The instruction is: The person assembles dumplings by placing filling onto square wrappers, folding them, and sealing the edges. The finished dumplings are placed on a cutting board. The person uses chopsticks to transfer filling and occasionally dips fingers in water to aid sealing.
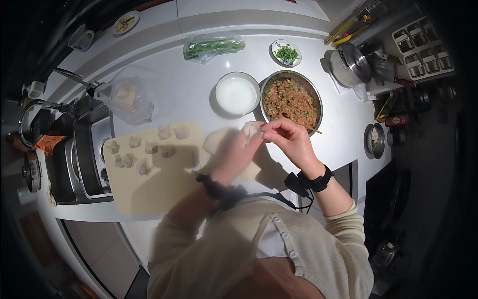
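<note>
My left hand [239, 155] holds a folded dumpling [251, 129] up near its thumb and fingertips. From the other side, the thumb and fingers of my right hand [286, 136] pinch the edge of its wrapper. Beneath my left hand lie pale dough wrappers [216, 139], partly covered by the hand and its shadow. Just beyond the hands is a metal bowl [318, 101] of minced filling [288, 100], with a wooden stick [313, 129] resting at its near rim. Several shaped dumplings [151, 147] sit on a cream cutting board [157, 196] to the left.
A bowl of white liquid [238, 93] stands beside the filling. Farther back are bagged greens [214, 46] and a plate of chopped scallions [286, 53]. A plastic bag [129, 99] lies near the sink [84, 160] at left. A lidded pot [349, 65] stands at right.
</note>
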A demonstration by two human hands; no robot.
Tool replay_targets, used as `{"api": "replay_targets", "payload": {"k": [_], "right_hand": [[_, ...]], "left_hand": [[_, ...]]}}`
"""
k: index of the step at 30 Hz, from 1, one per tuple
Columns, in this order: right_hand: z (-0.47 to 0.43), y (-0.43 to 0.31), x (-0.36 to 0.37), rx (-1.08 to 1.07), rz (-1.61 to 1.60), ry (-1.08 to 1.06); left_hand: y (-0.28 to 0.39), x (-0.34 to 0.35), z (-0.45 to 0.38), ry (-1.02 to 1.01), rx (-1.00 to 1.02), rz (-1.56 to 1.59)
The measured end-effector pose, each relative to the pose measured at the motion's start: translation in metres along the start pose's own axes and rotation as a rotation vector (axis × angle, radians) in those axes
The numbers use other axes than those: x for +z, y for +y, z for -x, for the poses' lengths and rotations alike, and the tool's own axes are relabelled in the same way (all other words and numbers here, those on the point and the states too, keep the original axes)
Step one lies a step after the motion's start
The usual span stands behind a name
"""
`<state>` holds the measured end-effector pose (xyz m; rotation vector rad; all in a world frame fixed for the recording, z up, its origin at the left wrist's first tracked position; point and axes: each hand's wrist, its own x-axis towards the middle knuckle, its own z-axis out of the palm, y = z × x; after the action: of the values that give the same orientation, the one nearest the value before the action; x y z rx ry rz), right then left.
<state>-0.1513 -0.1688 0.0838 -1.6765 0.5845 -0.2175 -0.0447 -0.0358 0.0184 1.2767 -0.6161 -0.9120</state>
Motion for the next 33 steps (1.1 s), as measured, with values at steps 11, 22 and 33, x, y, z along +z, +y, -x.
{"api": "replay_targets", "payload": {"k": [11,22,33], "right_hand": [[0.005,-0.015,0.002,-0.198,0.342,0.08],[0.003,-0.028,0.012,-0.297,0.454,0.117],[0.001,-0.004,0.022,-0.077,-0.032,0.143]], "left_hand": [[-0.003,-0.003,0.003,-0.019,0.141,-0.121],[0.012,-0.002,0.001,0.037,0.287,-0.288],[0.016,-0.002,0.004,-0.042,-0.125,0.421]]}}
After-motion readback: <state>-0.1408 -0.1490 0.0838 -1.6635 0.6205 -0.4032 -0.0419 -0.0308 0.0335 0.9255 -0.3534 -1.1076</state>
